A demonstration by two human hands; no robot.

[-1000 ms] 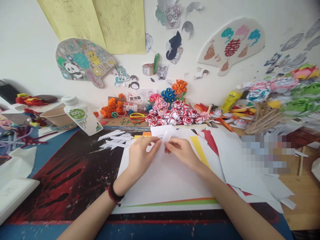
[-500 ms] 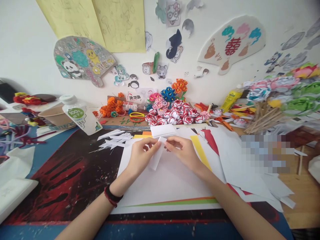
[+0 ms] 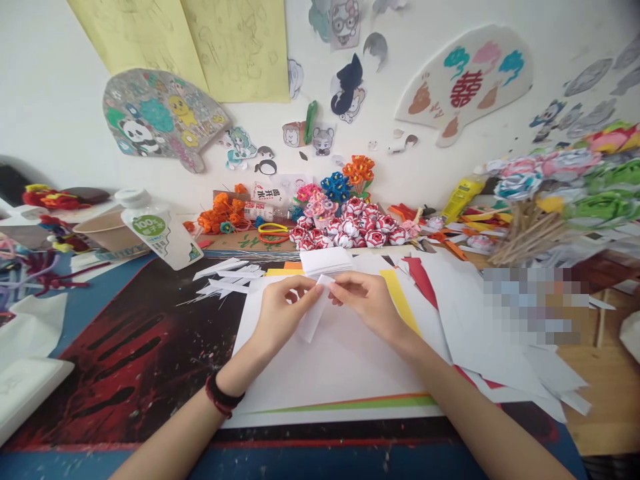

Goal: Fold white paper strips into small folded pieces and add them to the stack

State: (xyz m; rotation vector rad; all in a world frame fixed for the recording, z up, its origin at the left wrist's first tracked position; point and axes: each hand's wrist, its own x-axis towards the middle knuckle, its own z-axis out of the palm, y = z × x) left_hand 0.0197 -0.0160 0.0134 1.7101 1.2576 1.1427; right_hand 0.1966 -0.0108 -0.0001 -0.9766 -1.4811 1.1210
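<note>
Between my two hands a narrow strip of white paper (image 3: pixel 313 321) is held at a slant, its lower end hanging over the sheets below. My left hand (image 3: pixel 283 308) pinches the strip's upper left edge between thumb and fingers. At the upper right edge, my right hand (image 3: pixel 367 303) closes its thumb and fingertips on the same strip. Just beyond the fingertips lies a small stack of white paper pieces (image 3: pixel 326 260). Under both hands is a large white sheet (image 3: pixel 345 373), with green, orange and yellow paper edges showing beneath it.
Cut white strips (image 3: pixel 227 277) lie left of the sheets on a black and red mat (image 3: pixel 120 360). A white bottle (image 3: pixel 163 230) stands at the back left. Red-and-white paper flowers (image 3: pixel 357 227) line the back. Loose white papers (image 3: pixel 480 327) spread to the right, near a bundle of sticks (image 3: pixel 527 233).
The camera view has shifted very slightly. My hands keep the same pinch on the paper strip, with almost no visible movement.
</note>
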